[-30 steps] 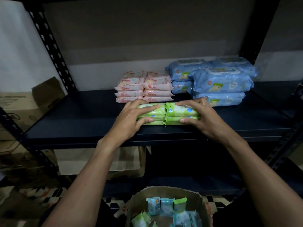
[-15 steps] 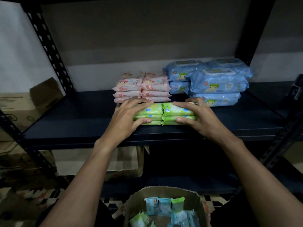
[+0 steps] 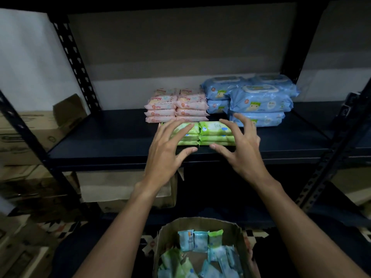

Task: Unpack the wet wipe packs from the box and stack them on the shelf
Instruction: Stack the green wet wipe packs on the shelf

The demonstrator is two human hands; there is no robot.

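Two side-by-side stacks of green wet wipe packs (image 3: 215,133) lie near the front edge of the dark shelf (image 3: 104,137). My left hand (image 3: 166,151) hovers just in front of the left stack, fingers spread, holding nothing. My right hand (image 3: 239,145) hovers in front of the right stack with fingers spread and slightly bent, also holding nothing. Behind the green packs stand pink packs (image 3: 176,106) in two stacks and larger blue packs (image 3: 259,99) to their right. Below, the open cardboard box (image 3: 170,229) holds several green and blue packs (image 3: 200,239).
Black perforated shelf posts (image 3: 75,59) rise at left and right. Cardboard boxes (image 3: 26,133) sit left of the rack, and another box (image 3: 120,187) is under the shelf. The floor beside the box has a patterned tile.
Both hands have let go of the green stacks and pulled back toward me with fingers spread. The green packs stay in place on the shelf.
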